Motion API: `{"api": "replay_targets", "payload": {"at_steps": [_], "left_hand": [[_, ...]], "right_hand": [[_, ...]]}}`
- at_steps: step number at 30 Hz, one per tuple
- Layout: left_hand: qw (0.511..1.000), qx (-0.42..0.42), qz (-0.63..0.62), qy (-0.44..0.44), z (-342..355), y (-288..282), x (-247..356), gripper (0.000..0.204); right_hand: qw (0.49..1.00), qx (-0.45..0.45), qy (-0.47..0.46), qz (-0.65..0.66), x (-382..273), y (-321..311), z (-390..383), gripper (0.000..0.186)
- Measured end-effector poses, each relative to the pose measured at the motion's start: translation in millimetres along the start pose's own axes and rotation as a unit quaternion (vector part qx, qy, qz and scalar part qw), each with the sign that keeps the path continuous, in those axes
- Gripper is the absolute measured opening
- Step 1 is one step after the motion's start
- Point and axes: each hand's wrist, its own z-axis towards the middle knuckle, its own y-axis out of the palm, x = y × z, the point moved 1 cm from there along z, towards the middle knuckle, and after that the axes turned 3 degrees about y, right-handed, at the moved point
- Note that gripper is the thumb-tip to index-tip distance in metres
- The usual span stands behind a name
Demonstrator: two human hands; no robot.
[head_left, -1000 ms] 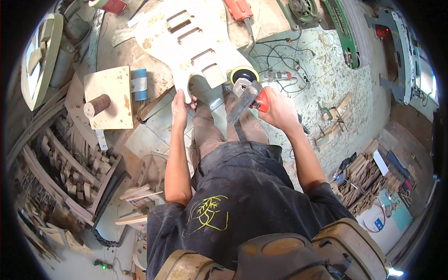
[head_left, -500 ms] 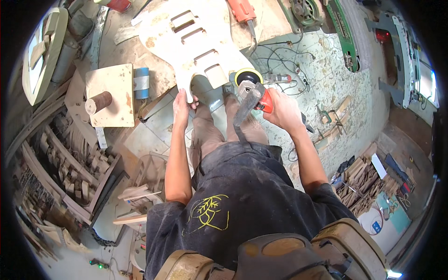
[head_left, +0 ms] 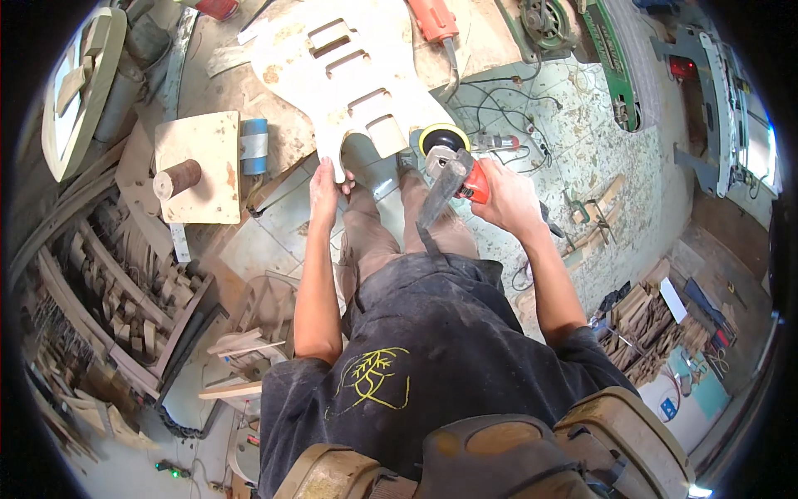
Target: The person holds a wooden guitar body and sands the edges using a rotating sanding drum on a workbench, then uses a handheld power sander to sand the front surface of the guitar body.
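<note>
A pale wooden electric guitar body [head_left: 357, 79] with several cut-out cavities lies on the workbench, its near end jutting past the edge. My left hand [head_left: 327, 190] is closed around the tip of its left horn. In my right hand [head_left: 509, 196] is a red and grey angle grinder [head_left: 465, 178], fitted with a round yellow-rimmed pad [head_left: 443, 138]. That pad meets the right near edge of the body; whether it spins I cannot tell. A grey hose-like piece hangs from the grinder toward my shirt.
On the bench [head_left: 278, 125] sit a square board with a round wooden handle [head_left: 178, 180], a blue cylinder [head_left: 253, 146] and an orange power tool [head_left: 433, 18]. Cords [head_left: 507, 108] trail across the floor at right. Wood offcuts [head_left: 137, 308] fill a rack at left; more wood pieces [head_left: 644, 324] lie at lower right.
Almost nothing differs. The whole view has shifted very slightly, while both hands keep their holds and the grinder stays at the body's right near edge.
</note>
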Motion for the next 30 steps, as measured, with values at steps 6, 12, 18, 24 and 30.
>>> {"api": "replay_targets", "payload": {"at_steps": [6,12,18,24,30], "left_hand": [[1.000,-0.005,0.002,0.000,0.4,-2.0,-1.1,0.056],[1.000,-0.004,0.013,0.011,-1.4,-0.5,1.9,0.057],[1.000,-0.001,0.030,0.004,-1.7,-1.2,1.8,0.056],[1.000,0.000,0.008,0.004,-0.6,-1.5,0.0,0.054],[1.000,0.009,0.017,-0.004,-3.1,2.4,5.0,0.054]], "right_hand": [[1.000,-0.003,-0.011,-0.017,1.3,3.8,14.0,0.061],[0.999,-0.011,-0.019,-0.040,5.1,-0.9,10.4,0.060],[0.999,-0.007,-0.023,-0.035,0.2,-2.9,14.4,0.060],[0.999,0.003,-0.026,-0.043,2.8,-0.8,13.0,0.057],[0.999,0.015,-0.032,-0.039,-2.6,-4.6,12.9,0.056]]}}
